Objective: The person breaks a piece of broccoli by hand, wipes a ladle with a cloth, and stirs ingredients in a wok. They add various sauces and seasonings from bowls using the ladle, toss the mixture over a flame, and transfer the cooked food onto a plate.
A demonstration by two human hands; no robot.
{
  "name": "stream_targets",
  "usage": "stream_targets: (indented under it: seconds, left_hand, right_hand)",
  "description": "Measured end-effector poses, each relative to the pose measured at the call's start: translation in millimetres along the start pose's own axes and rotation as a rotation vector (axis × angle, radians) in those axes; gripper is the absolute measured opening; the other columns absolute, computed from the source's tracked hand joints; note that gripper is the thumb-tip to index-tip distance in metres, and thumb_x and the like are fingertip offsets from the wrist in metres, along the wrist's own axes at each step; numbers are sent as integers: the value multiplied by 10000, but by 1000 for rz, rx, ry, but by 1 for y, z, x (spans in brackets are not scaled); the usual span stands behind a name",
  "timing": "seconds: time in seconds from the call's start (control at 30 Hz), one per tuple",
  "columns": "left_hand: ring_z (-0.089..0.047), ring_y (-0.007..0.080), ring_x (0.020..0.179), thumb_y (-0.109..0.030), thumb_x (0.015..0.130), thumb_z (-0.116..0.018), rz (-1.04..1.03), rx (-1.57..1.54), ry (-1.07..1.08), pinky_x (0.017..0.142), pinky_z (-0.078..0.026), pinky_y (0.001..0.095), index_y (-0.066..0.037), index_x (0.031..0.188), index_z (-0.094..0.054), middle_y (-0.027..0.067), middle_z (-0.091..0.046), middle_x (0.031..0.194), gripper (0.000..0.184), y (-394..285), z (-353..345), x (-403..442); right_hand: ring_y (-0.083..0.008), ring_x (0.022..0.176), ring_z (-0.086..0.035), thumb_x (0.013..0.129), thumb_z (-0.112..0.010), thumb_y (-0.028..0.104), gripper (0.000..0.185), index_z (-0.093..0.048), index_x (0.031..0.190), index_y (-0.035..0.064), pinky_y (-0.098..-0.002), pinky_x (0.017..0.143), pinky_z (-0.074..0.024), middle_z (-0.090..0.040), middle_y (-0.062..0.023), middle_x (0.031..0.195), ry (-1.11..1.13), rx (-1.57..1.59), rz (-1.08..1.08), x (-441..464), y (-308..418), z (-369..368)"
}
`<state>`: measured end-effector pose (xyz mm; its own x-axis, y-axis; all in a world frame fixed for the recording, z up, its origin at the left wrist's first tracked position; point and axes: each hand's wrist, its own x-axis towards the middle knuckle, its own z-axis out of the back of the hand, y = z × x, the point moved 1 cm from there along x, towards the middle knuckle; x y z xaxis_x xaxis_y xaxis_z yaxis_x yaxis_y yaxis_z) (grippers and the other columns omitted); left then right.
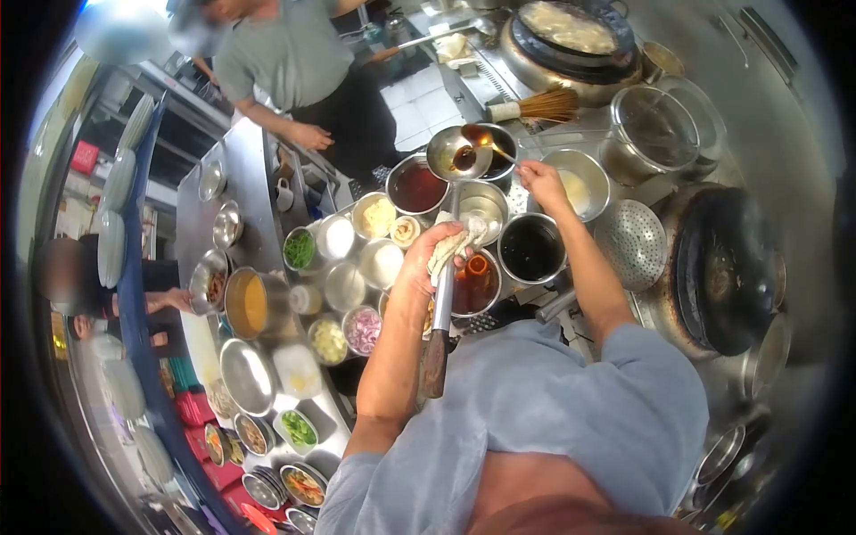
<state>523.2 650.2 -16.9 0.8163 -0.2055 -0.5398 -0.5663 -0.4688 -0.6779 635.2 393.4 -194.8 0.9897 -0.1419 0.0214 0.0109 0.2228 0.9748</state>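
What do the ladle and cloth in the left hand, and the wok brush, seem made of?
Ladle: likely steel, given its grey, shiny look; its handle end looks like wood, dark brown and matte. Cloth: probably cotton or similar, off-white, softly creased. Wok brush: perhaps split bamboo, matte, given its stiff tan strands.

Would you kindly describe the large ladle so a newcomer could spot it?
Above the wearer's bluish shirt, the left hand holds a cloth. Gripped in it is the large ladle, wider-bowled and thicker-handled than the spoon in the right hand.
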Motion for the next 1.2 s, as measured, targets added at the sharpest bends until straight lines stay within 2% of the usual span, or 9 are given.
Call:
stream_targets:
  seconds: [0.1, 0.27, 0.33, 0.4, 0.47, 0.6, 0.8, 0.9, 1.2]
  left_hand:
    - [-598, 183, 590, -124, 855, -572, 60, 81, -72, 377, -481, 201, 70, 1001, -525, 162, -608, 797, 247, -7, 7, -17]
    - [-595, 173, 587, -144, 806, -618, 29, 364, 111, 400, -463, 235, -22, 1220, -454, 132, -608, 848, 462, 8, 72, -73]
    - [-594, 147, 627, -179, 754, -666, -9, 54, 80, 416, -463, 235, -36, 1312, -393, 103, -602, 894, 638, 32, 97, -117]
    - [-593, 138, 643, -216, 705, -703, -121, 131, -54, 431, -476, 233, -30, 1337, -371, 91, -595, 900, 738, 53, 116, -163]
    - [-595, 149, 621, -210, 693, -696, -135, 132, -173, 431, -475, 229, -18, 1334, -368, 105, -598, 899, 745, 74, 125, -205]
    - [-594, 172, 582, -167, 694, -664, -144, -218, -434, 415, -464, 232, -3, 1296, -390, 129, -600, 874, 682, 127, 135, -254]
    - [-590, 191, 564, -142, 706, -646, -127, -522, -748, 401, -450, 247, 10, 1202, -438, 149, -602, 847, 558, 187, 156, -278]
    - [-586, 189, 560, -150, 703, -653, -165, -664, -768, 396, -442, 247, 16, 1197, -443, 150, -602, 836, 562, 200, 160, -289]
    - [-595, 205, 557, -153, 680, -680, -196, -544, -553, 388, -445, 243, 29, 1227, -430, 168, -609, 843, 628, 181, 241, -303]
  right_hand:
    - [-19, 428, -327, 887, -596, 181, 138, -652, 946, 69, -193, 354, -215, -493, 38, 615, 107, 444, -320, -3, 12, 7]
    - [-20, 409, -368, 852, -635, 170, 113, -614, 862, 59, -186, 329, -196, -541, 13, 618, 213, 196, -441, 18, 24, 10]
    - [-135, 479, -514, 857, -627, 202, 192, -628, 945, 31, -263, 393, -372, -598, -56, 672, 313, 99, -461, 33, 15, -2]
    - [-308, 718, -615, 855, -619, 251, 316, -618, 1059, 9, -410, 658, -496, -641, -142, 801, -4, -893, 437, 35, 30, -24]
    - [-379, 965, -575, 841, -621, 287, 423, -586, 1171, 25, -442, 868, -439, -643, -178, 1000, 19, -771, 571, -2, 130, -65]
    - [-254, 903, -653, 843, -627, 264, 420, -575, 1199, 48, -334, 810, -488, -674, -158, 960, 769, -247, 307, -52, 186, -183]
    - [-319, 827, -658, 832, -621, 309, 384, -635, 984, -43, -363, 755, -508, -667, -229, 896, 1241, -934, 255, -57, 124, -353]
    - [-285, 797, -664, 849, -606, 287, 328, -650, 970, -15, -366, 740, -506, -679, -196, 850, 1002, -269, 136, -86, 109, -371]
    - [-347, 760, -622, 881, -530, 236, 203, -653, 901, 75, -453, 806, -353, -654, -175, 769, 938, -1000, 930, -107, 154, -359]
